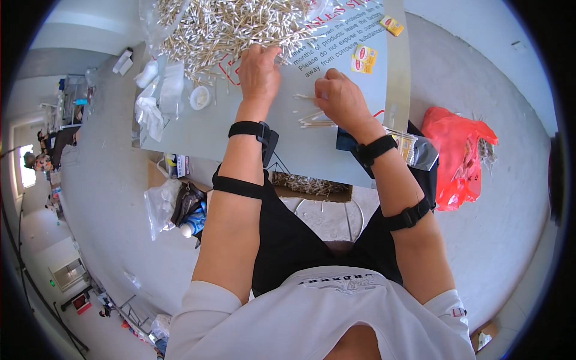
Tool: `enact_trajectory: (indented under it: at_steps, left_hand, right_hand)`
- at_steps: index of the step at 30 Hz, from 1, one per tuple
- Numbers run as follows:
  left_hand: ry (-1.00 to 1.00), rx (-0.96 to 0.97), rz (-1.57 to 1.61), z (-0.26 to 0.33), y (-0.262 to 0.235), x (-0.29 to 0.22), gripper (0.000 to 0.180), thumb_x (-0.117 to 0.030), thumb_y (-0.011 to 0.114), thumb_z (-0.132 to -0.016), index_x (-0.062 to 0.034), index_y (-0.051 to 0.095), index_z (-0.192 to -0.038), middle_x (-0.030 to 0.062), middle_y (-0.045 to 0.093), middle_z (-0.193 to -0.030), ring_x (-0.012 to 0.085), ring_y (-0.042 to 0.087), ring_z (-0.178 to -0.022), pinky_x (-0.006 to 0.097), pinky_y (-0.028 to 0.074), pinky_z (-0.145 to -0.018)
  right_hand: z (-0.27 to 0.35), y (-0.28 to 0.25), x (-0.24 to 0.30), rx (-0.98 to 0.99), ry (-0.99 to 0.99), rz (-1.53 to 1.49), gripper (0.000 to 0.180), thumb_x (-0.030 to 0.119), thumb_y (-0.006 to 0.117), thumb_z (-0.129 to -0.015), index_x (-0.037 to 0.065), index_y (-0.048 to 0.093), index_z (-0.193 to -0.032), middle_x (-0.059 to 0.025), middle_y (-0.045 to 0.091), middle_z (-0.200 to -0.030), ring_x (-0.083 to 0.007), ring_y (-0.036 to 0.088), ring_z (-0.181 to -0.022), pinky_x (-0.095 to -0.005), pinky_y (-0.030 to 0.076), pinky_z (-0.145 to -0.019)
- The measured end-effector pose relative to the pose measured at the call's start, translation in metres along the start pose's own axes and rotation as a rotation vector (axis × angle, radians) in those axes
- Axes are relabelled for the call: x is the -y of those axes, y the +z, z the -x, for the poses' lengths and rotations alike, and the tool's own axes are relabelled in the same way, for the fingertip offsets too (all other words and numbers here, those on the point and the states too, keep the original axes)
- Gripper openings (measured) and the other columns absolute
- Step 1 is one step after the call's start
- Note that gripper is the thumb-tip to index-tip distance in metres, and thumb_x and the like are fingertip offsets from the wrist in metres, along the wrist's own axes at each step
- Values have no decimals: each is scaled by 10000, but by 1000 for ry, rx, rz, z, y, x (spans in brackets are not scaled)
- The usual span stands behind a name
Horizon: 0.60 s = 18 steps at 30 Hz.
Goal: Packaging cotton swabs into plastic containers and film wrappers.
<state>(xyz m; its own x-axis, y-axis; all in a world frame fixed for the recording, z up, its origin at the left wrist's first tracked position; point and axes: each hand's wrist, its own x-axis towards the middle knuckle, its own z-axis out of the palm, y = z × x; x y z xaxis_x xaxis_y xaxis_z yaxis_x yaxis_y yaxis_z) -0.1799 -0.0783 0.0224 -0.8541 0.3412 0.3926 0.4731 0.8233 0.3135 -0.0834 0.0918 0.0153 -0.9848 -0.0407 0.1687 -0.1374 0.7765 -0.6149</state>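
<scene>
A small bundle of cotton swabs (315, 120) is pinched by the right hand (341, 99) fingers above the surface (252, 141), while the swab pile (228, 30) is raked by the left hand (259, 71) with fingers curled.

Yellow-red square labels (364, 59) on board, red plastic bag (459, 153) at right

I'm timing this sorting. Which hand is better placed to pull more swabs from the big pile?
Likely the left hand: its fingers already rest on the edge of the cotton swab pile. The right hand sits apart from it, over a small bundle of swabs.
</scene>
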Motion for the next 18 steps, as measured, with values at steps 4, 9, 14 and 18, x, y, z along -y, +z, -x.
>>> enact_trajectory:
  at_steps: [4, 9, 14, 18]
  left_hand:
    - [-22, -73, 91, 4, -1, -1, 366, 57, 635, -685, -134, 688, -992, 82, 552, -849, 301, 552, -916, 411, 472, -765]
    - [-20, -76, 71, 17, -3, 0, 463, 85, 611, -661, -158, 686, -1049, 74, 534, -893, 291, 527, -917, 399, 452, -804]
    - [20, -63, 57, 15, -4, 3, 541, 102, 597, -651, -187, 686, -1100, 61, 517, -929, 283, 501, -941, 386, 438, -853]
    - [9, -41, 94, 13, 0, 14, 533, 84, 613, -676, -213, 692, -1111, 57, 519, -932, 280, 499, -941, 380, 439, -862]
  right_hand:
    - [-7, -4, 3, 15, 15, -65, 124, 142, 696, -742, 54, 622, -790, -115, 585, -862, -316, 605, -819, -409, 489, -707]
    - [-50, 12, 17, -113, 33, -63, 206, 201, 722, -728, 50, 640, -842, -128, 621, -885, -328, 626, -798, -419, 499, -710]
    - [-81, 39, 32, -111, 143, 175, 172, 183, 658, -773, 68, 687, -898, -138, 666, -928, -304, 661, -876, -403, 532, -769]
    - [-82, 33, 32, 27, 213, 139, 168, 175, 632, -768, 60, 693, -874, -154, 681, -916, -322, 665, -863, -405, 533, -760]
